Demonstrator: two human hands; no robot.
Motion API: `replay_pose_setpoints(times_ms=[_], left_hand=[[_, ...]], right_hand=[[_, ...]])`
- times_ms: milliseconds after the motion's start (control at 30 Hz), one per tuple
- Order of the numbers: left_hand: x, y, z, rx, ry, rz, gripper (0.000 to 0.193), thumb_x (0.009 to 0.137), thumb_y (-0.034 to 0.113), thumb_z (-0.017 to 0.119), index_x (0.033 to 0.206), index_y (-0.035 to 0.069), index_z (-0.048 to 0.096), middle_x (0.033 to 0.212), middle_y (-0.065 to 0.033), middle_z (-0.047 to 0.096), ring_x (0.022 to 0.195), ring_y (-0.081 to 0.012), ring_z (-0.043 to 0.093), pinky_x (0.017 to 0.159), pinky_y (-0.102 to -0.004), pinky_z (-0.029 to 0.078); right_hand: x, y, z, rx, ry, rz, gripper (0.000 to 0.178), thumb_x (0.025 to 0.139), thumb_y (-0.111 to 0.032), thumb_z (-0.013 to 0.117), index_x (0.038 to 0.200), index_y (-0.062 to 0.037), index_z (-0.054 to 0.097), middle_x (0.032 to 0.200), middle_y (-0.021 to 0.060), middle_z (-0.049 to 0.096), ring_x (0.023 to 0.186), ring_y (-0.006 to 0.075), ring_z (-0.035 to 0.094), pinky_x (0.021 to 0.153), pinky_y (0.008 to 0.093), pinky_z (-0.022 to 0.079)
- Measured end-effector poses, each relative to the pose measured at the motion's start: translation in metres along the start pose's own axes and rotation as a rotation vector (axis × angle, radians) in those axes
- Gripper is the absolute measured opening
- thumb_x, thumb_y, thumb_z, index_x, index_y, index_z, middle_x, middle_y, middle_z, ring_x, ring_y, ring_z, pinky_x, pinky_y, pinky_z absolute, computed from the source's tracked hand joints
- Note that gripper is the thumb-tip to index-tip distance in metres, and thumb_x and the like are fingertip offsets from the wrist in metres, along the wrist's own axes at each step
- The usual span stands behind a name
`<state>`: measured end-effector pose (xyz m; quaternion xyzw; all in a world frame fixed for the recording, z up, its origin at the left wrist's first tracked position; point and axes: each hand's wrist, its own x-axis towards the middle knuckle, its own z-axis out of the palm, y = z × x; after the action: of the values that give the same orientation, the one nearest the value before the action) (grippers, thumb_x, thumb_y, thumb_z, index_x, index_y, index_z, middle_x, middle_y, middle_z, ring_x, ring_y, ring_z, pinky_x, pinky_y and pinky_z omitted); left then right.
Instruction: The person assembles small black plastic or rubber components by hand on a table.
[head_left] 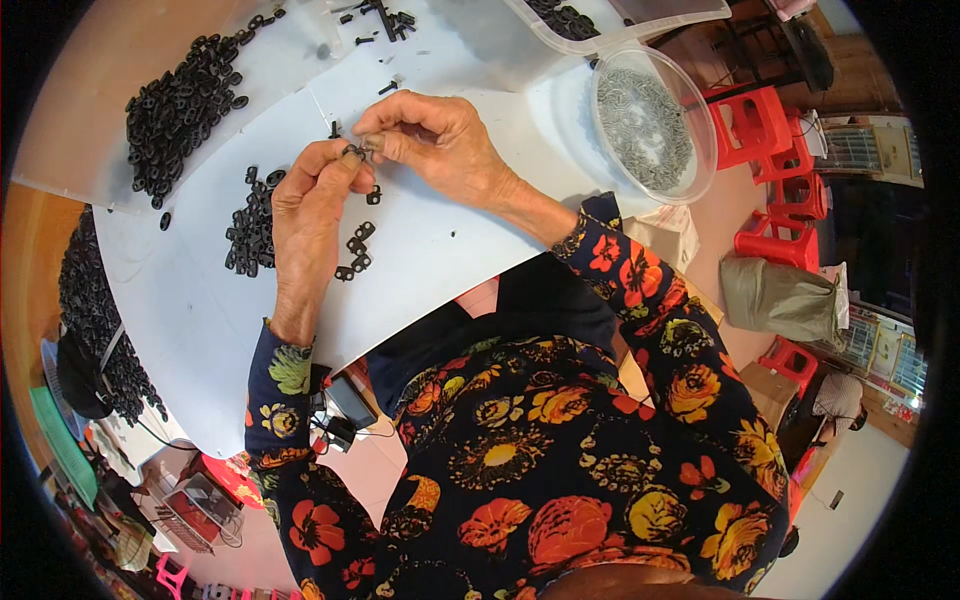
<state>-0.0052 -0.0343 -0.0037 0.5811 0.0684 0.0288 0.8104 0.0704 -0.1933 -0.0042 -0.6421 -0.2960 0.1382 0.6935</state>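
Over the white tabletop [430, 255] my two hands meet, fingertips nearly touching. My left hand [312, 200] pinches a small black plastic part [352, 150] between thumb and forefinger. My right hand [440, 145] is closed at the fingertips beside that part, on something small and metallic whose kind I cannot make out. Just left of my left hand lies a pile of small black plastic pieces [250, 232]. Several similar black pieces [356, 250] lie to its right, with a single one [374, 195] below the fingers.
A large heap of black oval pieces [185, 110] lies at the far left. At the far right stands a round clear tub [705, 130] holding many small silvery metal pieces, beside a clear plastic bin [640, 18]. Black screw-like pieces [389, 88] are scattered at the back. Red stools [750, 125] stand beyond.
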Motion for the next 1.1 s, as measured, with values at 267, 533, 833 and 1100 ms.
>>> replay_pose_setpoints(times_ms=[267, 533, 833, 1100], left_hand=[[0.000, -0.002, 0.000, 0.002, 0.017, 0.032, 0.012, 0.089, 0.008, 0.059, 0.097, 0.001, 0.064, 0.079, -0.0024, 0.064, 0.074, -0.0101, 0.060, 0.074, -0.0250, 0.046], [-0.004, 0.007, 0.005, 0.230, 0.034, 0.069, 0.009, 0.089, 0.007, 0.058, 0.094, 0.002, 0.063, 0.080, -0.0009, 0.064, 0.074, -0.0093, 0.060, 0.073, -0.0235, 0.047], [-0.004, 0.008, 0.003, 0.167, -0.038, 0.042, 0.012, 0.091, 0.010, 0.056, 0.097, 0.003, 0.063, 0.080, -0.0023, 0.064, 0.077, -0.0095, 0.059, 0.077, -0.0244, 0.045], [-0.007, 0.009, 0.013, 0.229, -0.025, 0.062, 0.014, 0.092, 0.011, 0.054, 0.100, 0.003, 0.062, 0.081, -0.0036, 0.064, 0.079, -0.0093, 0.058, 0.081, -0.0250, 0.042]], right_hand=[[0.000, -0.005, 0.000, -0.021, 0.006, -0.012, 0.021, 0.086, 0.003, 0.058, 0.106, -0.0019, 0.062, 0.086, 0.0008, 0.062, 0.080, 0.0061, 0.057, 0.073, 0.0203, 0.048], [-0.002, -0.008, 0.001, -0.060, -0.001, -0.076, 0.022, 0.083, 0.003, 0.059, 0.104, -0.0020, 0.064, 0.086, 0.0007, 0.063, 0.081, 0.0052, 0.057, 0.072, 0.0199, 0.047], [-0.002, -0.008, 0.002, 0.086, -0.006, 0.027, 0.012, 0.087, -0.002, 0.059, 0.097, 0.0011, 0.063, 0.076, 0.0009, 0.063, 0.069, 0.0053, 0.055, 0.064, 0.0199, 0.046], [-0.002, -0.013, 0.005, 0.074, -0.009, -0.026, 0.011, 0.088, -0.007, 0.060, 0.081, 0.0025, 0.058, 0.068, 0.0041, 0.062, 0.058, 0.0057, 0.055, 0.053, 0.0206, 0.045]])
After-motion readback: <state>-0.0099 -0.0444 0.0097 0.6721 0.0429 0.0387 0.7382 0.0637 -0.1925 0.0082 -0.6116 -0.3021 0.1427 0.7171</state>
